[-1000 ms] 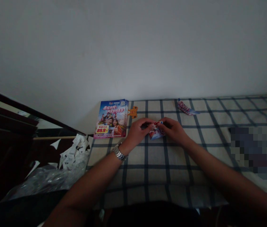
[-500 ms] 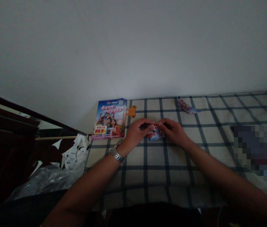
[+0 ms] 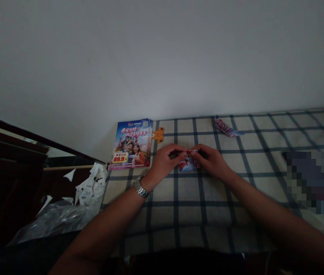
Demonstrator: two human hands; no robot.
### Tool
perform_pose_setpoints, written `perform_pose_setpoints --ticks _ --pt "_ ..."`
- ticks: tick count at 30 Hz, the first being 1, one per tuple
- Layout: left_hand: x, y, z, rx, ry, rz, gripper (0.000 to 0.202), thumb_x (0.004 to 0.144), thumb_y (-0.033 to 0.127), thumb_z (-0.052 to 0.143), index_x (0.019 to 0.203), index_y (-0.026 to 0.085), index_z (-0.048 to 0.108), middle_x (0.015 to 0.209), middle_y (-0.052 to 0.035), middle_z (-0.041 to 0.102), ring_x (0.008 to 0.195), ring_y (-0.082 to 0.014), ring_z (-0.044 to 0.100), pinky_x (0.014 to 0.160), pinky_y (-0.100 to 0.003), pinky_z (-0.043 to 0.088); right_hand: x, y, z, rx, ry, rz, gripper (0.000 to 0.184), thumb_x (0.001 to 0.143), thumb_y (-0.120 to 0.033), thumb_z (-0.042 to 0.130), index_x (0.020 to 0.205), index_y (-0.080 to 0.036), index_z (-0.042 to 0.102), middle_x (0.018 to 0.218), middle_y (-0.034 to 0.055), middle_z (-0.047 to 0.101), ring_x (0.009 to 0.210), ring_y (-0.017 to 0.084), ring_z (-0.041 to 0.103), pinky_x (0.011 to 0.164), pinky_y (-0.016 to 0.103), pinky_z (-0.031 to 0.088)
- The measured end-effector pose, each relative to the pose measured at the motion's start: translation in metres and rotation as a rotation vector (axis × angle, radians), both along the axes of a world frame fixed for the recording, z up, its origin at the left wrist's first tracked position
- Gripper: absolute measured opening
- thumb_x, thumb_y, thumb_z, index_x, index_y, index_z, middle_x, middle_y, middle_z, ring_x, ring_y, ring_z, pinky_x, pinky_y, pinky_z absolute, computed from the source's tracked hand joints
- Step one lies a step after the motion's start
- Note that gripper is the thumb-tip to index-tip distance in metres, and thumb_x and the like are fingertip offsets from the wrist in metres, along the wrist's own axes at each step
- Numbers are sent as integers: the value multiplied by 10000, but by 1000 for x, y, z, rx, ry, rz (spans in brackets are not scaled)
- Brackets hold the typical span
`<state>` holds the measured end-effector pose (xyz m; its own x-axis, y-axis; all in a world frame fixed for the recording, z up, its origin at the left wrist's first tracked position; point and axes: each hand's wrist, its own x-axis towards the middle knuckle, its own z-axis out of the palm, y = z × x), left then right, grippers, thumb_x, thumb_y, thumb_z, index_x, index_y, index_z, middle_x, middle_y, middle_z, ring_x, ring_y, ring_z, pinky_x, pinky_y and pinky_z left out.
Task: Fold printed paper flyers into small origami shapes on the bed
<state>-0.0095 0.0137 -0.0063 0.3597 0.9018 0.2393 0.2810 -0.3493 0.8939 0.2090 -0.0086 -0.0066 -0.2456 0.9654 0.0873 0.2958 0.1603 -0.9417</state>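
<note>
Between my two hands is a small folded piece of printed paper (image 3: 188, 165), red, white and blue, above the checked tablecloth (image 3: 189, 191). My left hand (image 3: 170, 158), with a metal watch on the wrist, pinches its upper left edge. My right hand (image 3: 209, 160) pinches the upper right edge, thumb on top. The fingertips of both hands nearly meet and cover part of the paper. To the left of my left hand lies a stack of printed flyers (image 3: 130, 145) with matching colours. A folded, twisted paper piece (image 3: 225, 128) rests farther back, to the right.
A pale wall (image 3: 162, 57) rises along the table's back edge. Left of the table, torn white paper (image 3: 90, 183) and clear plastic (image 3: 59, 217) lie lower down. A blurred dark object (image 3: 313, 179) sits at the right. An orange bear picture (image 3: 158, 135) shows beside the flyers.
Both hands stay almost in place, still pinching the folded paper, which has shifted very slightly. The view has moved a little; the flyers and the twisted piece stay put.
</note>
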Motion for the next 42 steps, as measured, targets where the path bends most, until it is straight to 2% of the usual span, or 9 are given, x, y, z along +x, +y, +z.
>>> perform_pose_setpoints --ticks 6,12,19,28,34,42 --pt "2 -2 3 -22 -3 -13 181 960 377 717 1043 231 785 989 -43 784 896 -180 729 809 -290 568 -1 0 3 34 -10 -24 371 975 -560 626 967 -206 736 824 34 717 724 179 623 630 286 473" --pt "7 -3 5 -103 -179 -3 287 910 407 775 1127 223 741 1069 -57 768 952 -187 725 854 -298 587 1 -2 7 45 1 -136 383 963 -581 634 940 -208 720 764 26 694 690 184 624 612 293 490" --pt "7 -2 2 -171 -271 33 244 937 417 746 1042 196 751 1011 -48 758 931 -172 712 847 -278 573 2 -1 4 57 49 -155 329 976 -532 636 949 -215 721 788 25 699 713 188 637 632 300 501" --pt "11 -1 -9 -279 -385 65 269 902 443 781 1002 194 768 958 -40 751 892 -164 692 822 -271 562 1 -4 7 82 -6 -184 363 979 -561 617 945 -218 729 788 33 711 706 195 642 627 307 506" --pt "12 0 -12 -347 -439 63 269 896 447 782 953 187 745 914 -37 734 810 -149 667 755 -266 556 0 -5 7 75 9 -176 370 975 -576 619 943 -224 729 813 41 723 727 209 654 649 321 520" --pt "12 -1 -6 -298 -416 71 278 911 448 767 881 178 710 816 -5 684 748 -128 621 712 -241 516 0 -4 5 94 -30 -175 373 986 -571 603 960 -225 740 817 45 726 724 210 652 640 321 511"
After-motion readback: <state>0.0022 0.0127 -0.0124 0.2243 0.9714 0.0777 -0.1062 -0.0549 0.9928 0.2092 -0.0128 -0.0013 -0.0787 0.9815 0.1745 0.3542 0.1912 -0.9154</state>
